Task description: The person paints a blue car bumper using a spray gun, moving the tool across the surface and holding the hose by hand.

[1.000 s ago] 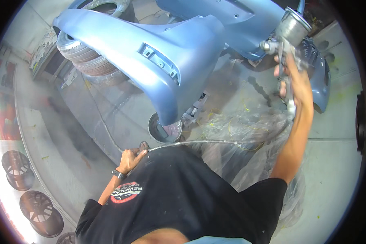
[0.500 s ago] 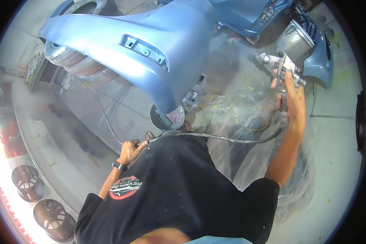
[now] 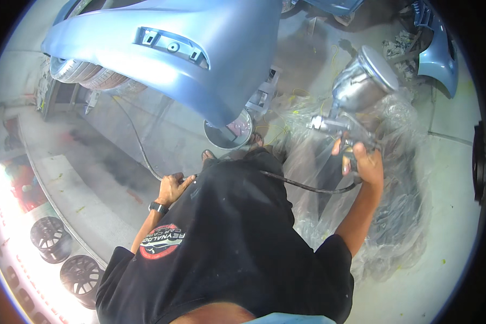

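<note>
A metal spray gun (image 3: 333, 125) with a silver cup (image 3: 362, 83) on top is in my right hand (image 3: 367, 162), with fingers around its handle and trigger. Its nozzle points left, toward a glossy light-blue car bumper (image 3: 227, 59), with a gap between them. From the gun's handle a dark air hose (image 3: 314, 188) sags across in front of my shirt. My left hand (image 3: 173, 188), a watch on its wrist, is closed on that hose beside my waist. How far the trigger is pulled is hard to make out.
Below the bumper's lower end stands a grey bucket (image 3: 213, 136), close to my feet. Crumpled clear plastic sheeting (image 3: 399, 216) covers the floor at right. Stacked tires (image 3: 100, 76) sit under the bumper. More blue panels (image 3: 438, 67) stand at the far right. A whitish haze hangs at left.
My right hand has brought the spray gun leftward and nearer to me, its cup now showing larger. The view has shifted a little; my left hand keeps hold of the hose.
</note>
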Demonstrator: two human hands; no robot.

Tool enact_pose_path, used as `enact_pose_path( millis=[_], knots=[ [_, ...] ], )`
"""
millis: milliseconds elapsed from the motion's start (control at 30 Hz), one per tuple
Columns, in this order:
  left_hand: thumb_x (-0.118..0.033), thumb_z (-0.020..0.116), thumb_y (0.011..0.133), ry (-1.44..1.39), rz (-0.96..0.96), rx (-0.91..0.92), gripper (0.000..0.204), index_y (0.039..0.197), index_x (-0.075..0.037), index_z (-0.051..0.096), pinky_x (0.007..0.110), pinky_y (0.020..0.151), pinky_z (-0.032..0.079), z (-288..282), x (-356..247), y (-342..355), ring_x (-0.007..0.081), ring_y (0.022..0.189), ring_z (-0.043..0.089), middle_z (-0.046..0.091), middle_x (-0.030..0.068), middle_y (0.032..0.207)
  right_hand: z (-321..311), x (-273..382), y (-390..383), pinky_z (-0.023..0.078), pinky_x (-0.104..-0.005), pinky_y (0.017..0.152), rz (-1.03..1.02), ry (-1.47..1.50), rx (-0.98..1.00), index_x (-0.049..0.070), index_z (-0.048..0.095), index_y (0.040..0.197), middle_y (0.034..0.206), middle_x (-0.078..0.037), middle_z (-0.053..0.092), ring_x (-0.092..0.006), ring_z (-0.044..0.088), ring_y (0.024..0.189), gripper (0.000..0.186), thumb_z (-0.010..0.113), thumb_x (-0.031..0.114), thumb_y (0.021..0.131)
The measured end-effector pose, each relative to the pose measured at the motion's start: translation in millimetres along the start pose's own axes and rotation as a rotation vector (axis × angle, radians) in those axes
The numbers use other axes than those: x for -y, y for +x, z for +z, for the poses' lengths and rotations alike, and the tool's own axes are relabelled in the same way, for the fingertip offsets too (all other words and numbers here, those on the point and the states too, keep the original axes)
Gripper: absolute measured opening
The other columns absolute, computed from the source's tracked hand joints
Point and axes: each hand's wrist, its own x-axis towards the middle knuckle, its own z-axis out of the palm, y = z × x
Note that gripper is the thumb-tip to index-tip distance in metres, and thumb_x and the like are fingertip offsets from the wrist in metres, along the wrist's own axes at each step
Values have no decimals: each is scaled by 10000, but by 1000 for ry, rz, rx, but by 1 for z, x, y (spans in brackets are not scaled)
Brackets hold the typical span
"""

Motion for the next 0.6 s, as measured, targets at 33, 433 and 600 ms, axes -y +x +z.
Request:
enact_pose_path(
  millis=[33,433,600],
  knots=[
    [-633,658,898,3,14,-1,690,745,38,711,423,569,505,0,-1,1,342,556,655,645,203,596,-3,-4,6,402,-254,435,53,1,-66,-19,678,1143,803,-81,671,-131,516,472,584,619,537,975],
    [-537,679,916,11,28,-39,622,695,41,622,445,555,455,18,26,-8,352,502,535,551,219,564,-39,-62,59,415,-256,421,114,52,-487,-7,685,1148,833,-90,681,-114,512,471,497,621,465,1005],
    [-522,673,917,10,34,-48,594,716,34,610,458,563,452,31,47,-11,410,536,526,542,240,591,-16,-79,-1,422,-263,426,61,60,-148,-60,641,1181,831,-110,683,-121,519,468,582,584,494,1013]
  ],
)
